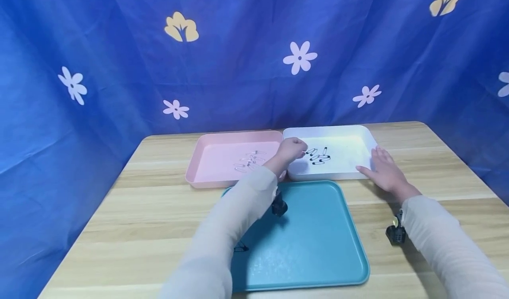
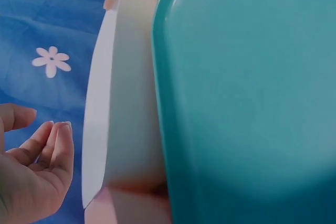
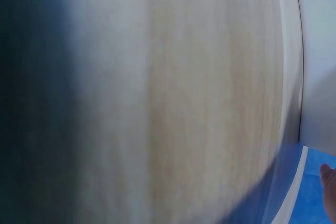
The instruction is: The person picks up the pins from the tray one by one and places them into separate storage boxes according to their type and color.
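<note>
Blue cloth backdrop (image 1: pixel 238 69) printed with white and yellow flowers hangs behind a light wooden table (image 1: pixel 131 210), head view.

Left to right on the table:

- Shallow pink plastic tray (image 1: pixel 207 175), at 10 o'clock from the teal tray. Silver safety pins (image 1: pixel 249 161) lie loose in it.
- Flat teal plastic tray (image 1: pixel 314 246), nearest the person. One small dark safety pin (image 1: pixel 241 247) lies at its left edge, partly covered by the left sleeve.
- Shallow white plastic tray (image 1: pixel 354 136), at 12 to 1 o'clock from the teal tray, side by side with the pink tray. A cluster of black safety pins (image 1: pixel 319 156) lies on its floor, left of centre.

Left hand (image 1: pixel 291 150): reaches over the white tray's left wall, fingers bunched toward the pins. The black cluster sits just beside the fingertips, at 3 o'clock from the hand. Whether a pin is pinched cannot be told from the head view. In the left wrist view the fingers (image 2: pixel 50 145) are loosely curled with a gap to the thumb; no pin shows between them there.

Right hand (image 1: pixel 385 172): fingers straight and spread, lying flat against the white tray's right near corner. The black cluster is at 10 o'clock from this hand, well apart.

Right wrist view: blurred wood grain and a white tray edge only.
</note>
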{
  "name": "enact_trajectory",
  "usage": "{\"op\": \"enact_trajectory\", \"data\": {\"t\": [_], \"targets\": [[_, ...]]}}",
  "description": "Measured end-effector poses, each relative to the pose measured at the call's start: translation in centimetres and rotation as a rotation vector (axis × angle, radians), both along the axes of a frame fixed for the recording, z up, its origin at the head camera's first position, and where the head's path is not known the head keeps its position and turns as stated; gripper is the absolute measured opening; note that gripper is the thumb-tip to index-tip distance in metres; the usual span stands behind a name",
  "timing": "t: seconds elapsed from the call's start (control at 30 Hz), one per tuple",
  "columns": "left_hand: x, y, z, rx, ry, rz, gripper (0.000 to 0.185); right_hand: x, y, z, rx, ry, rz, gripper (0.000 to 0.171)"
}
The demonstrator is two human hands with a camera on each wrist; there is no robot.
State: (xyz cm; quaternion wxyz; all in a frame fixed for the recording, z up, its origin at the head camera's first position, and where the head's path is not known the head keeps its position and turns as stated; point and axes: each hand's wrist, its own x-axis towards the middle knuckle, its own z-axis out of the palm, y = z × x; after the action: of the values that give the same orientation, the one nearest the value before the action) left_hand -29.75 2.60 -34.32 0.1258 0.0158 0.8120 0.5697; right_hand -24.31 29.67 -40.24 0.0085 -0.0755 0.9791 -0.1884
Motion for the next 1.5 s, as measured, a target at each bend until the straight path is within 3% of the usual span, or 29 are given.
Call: {"op": "enact_trajectory", "data": {"t": [0.33,0.7,0.93,1.23,1.5], "targets": [[2.3,-4.2,1.0,0.002,0.000,-0.069,0.019,0.2,-0.2,0.4,-0.001,-0.010,0.003,0.088],[5.3,-8.3,1.6,0.071,0.002,-0.145,0.019,0.3,-0.4,0.6,0.003,-0.010,0.015,0.088],[7.3,-11.2,1.4,0.119,-0.014,-0.254,0.021,0.4,-0.3,0.6,0.005,-0.008,0.004,0.089],[9.7,-14.5,1.0,0.056,-0.011,-0.344,0.024,0.5,-0.3,0.5,-0.003,-0.003,0.009,0.090],[10.9,-16.3,0.4,0.027,-0.019,-0.508,0.031,0.4,-0.2,0.5,-0.001,-0.001,0.014,0.089]]}}
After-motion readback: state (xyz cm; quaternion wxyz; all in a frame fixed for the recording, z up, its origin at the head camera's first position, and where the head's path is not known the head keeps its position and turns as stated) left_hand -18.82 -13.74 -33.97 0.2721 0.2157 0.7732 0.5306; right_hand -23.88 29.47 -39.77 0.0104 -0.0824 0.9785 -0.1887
